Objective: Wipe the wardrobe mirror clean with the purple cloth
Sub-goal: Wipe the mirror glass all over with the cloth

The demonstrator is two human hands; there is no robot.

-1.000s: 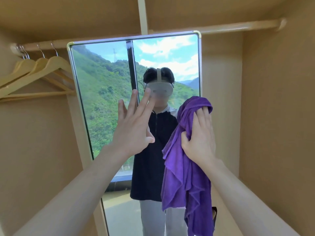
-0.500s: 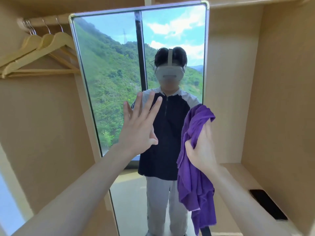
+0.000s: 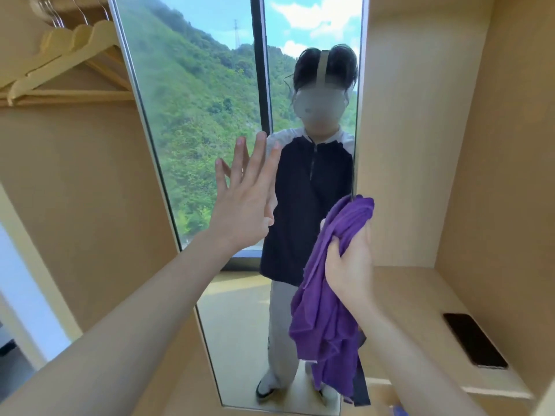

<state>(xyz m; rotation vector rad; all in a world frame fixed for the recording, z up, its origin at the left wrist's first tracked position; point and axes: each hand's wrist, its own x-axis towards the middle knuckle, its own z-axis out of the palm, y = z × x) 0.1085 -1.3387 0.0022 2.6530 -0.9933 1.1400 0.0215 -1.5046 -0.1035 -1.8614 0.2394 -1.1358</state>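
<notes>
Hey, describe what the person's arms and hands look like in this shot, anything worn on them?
Both forearms are bare up to the frame edge: no sleeves, gloves or watch show. The left hand and right hand carry no rings or bracelets that can be seen. Fingernails look short and unpainted on the left hand. In the mirror's reflection the top worn has short white sleeves on a dark body.

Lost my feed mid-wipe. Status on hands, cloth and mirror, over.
Left hand open, fingers spread at tall wardrobe mirror. Right hand shut on bunched purple cloth, by mirror's right edge. Nothing blocking the glass.
</notes>
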